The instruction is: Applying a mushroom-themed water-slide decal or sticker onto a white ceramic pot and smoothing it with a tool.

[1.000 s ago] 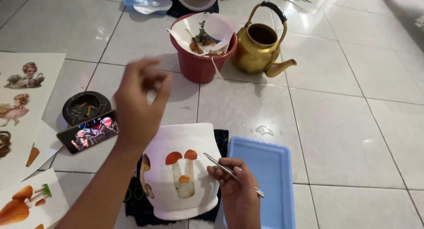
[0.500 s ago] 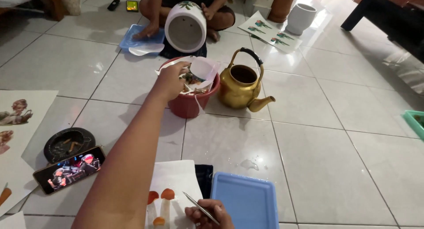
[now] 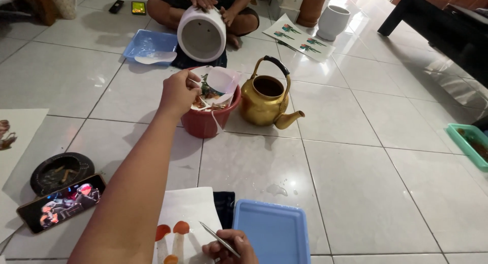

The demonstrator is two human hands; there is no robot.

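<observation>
My left hand (image 3: pixel 179 92) reaches out over the rim of a red bucket (image 3: pixel 209 121) full of paper scraps, fingers pinched together on a small white scrap. My right hand (image 3: pixel 230 246) rests low near the bottom edge and grips thin metal tweezers (image 3: pixel 218 239). It sits beside a white pot (image 3: pixel 182 213) with an orange mushroom picture, lying on a dark cloth.
A brass kettle (image 3: pixel 268 100) stands right of the bucket. A blue tray (image 3: pixel 272 231) lies by my right hand. A phone (image 3: pixel 61 203) and a black ashtray (image 3: pixel 60 171) are at left. Another person across the floor holds a white pot (image 3: pixel 202 34).
My left hand went from above the mushroom pot forward to the red bucket. The view tilted up, bringing the other person into sight. My right hand stayed put with the tweezers.
</observation>
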